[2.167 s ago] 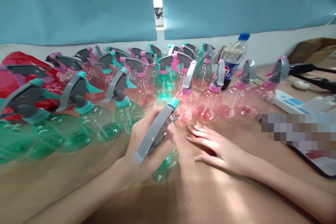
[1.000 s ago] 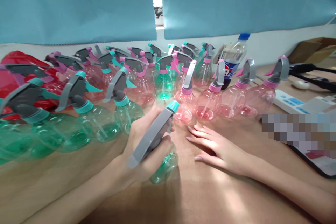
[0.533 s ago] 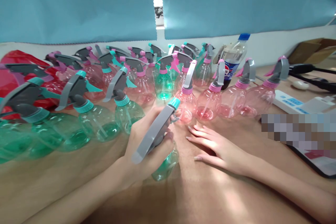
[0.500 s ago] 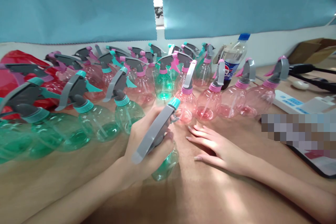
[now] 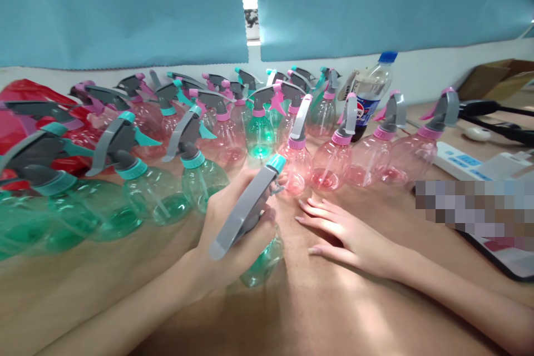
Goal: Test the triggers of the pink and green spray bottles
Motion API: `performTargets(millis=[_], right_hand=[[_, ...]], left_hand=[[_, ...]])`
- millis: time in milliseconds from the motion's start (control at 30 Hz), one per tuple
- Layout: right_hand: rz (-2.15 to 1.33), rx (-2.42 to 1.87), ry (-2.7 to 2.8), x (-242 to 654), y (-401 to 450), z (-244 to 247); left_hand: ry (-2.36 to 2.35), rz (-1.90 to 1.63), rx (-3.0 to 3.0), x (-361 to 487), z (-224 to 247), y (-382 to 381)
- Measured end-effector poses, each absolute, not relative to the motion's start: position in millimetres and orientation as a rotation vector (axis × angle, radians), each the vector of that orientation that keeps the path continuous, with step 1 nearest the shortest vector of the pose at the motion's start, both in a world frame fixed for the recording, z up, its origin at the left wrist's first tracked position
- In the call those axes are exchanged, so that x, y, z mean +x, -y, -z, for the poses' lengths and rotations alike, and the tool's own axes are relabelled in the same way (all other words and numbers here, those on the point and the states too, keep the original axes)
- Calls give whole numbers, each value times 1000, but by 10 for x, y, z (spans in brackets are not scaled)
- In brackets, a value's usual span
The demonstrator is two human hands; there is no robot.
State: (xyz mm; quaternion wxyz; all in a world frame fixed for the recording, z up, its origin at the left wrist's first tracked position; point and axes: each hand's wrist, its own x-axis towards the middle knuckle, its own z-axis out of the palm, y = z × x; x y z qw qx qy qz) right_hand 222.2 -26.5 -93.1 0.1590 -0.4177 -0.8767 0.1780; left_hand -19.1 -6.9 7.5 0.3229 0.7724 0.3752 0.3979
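Now shifted slightly, the left hand (image 5: pixel 219 206) clamps a green spray bottle (image 5: pixel 248 211); the right hand (image 5: pixel 359 239) lies spread on the table (image 5: pixel 317 311).

Two bare hands in play: one left hand (image 5: pixel 233 228), one right hand (image 5: pixel 348 233), and exactly one see-through green plastic spray bottle with a grey and turquoise head (image 5: pixel 261 270) in the left. To the left, rounded green plastic bottles with turquoise collars (image 5: pixel 158 200): three in good view, a fourth cut by the edge! Opposite, rounded pink plastic bottles with pink collars (image 5: pixel 331 164), and that's four! Behind, grey plastic trigger heads (image 5: pixel 212 99), more than ten, overlapping too much for a sure tally. One blue-capped clear plastic soda bottle (image 5: pixel 367 105), one brown cardboard box (image 5: pixel 496 80), two blue wall panels (image 5: pixel 125 11).
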Motion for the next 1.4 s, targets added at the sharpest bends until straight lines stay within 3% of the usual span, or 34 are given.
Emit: performTargets(millis=[1400], right_hand=[[-505, -1168, 2469, 2243, 272, 945]], left_hand=[[-976, -1059, 2075, -226, -95, 72]])
